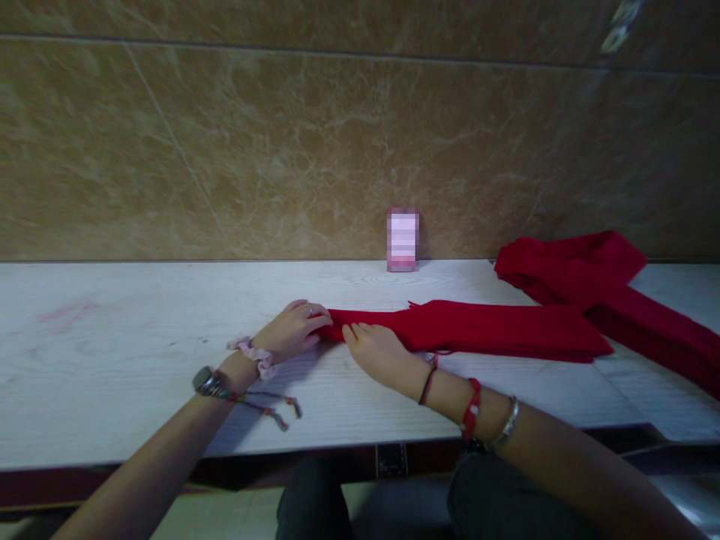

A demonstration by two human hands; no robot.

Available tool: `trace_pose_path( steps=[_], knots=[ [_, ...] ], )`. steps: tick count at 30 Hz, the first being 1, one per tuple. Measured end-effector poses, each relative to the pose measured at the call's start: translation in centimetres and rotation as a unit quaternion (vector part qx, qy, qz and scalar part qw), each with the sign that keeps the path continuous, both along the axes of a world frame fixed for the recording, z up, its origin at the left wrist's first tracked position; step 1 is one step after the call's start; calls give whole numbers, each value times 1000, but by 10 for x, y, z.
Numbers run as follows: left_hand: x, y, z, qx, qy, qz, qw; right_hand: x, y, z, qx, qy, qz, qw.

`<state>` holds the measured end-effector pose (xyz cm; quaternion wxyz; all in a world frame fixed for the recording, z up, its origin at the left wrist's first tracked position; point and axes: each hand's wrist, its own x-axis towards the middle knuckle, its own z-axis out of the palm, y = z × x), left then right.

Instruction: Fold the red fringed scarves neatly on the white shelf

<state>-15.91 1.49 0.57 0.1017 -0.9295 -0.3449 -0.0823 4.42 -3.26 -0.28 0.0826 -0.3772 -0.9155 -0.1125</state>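
Note:
A folded strip of red cloth (484, 328) lies lengthwise on the white tabletop, its left end narrow and gathered. My left hand (293, 330) is closed on that narrow end, a ring on one finger. Just to the right, my right hand (379, 352) grips the strip's near edge with curled fingers; the thumb side is partly hidden. A few loose threads stick out along the cloth's edges. The wider right end of the strip lies flat and meets a second length of red cloth (568, 266).
The second cloth is bunched against the brown marbled wall (315, 150) and trails off to the right. A phone-like pinkish object (403, 240), blurred out, leans upright on the wall. The white tabletop (112, 375) ends just above my knees.

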Motion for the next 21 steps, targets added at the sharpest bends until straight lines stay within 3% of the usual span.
trace_pose_path(
  steps=[5,10,12,16,21],
  knots=[
    [-18,12,-13,-45,-46,-5,998,-30,16,5,-60,40,-43,996],
    [-27,15,-17,-60,-77,5,995,-46,23,6,-46,45,-29,997],
    [-32,13,-15,-79,-98,13,992,-50,23,5,-36,44,-20,998],
    [-50,15,-2,-196,-178,-8,964,-50,22,5,-35,43,-13,998],
    [-46,42,10,-206,-236,93,945,-44,19,5,-43,56,-18,997]
  ],
)
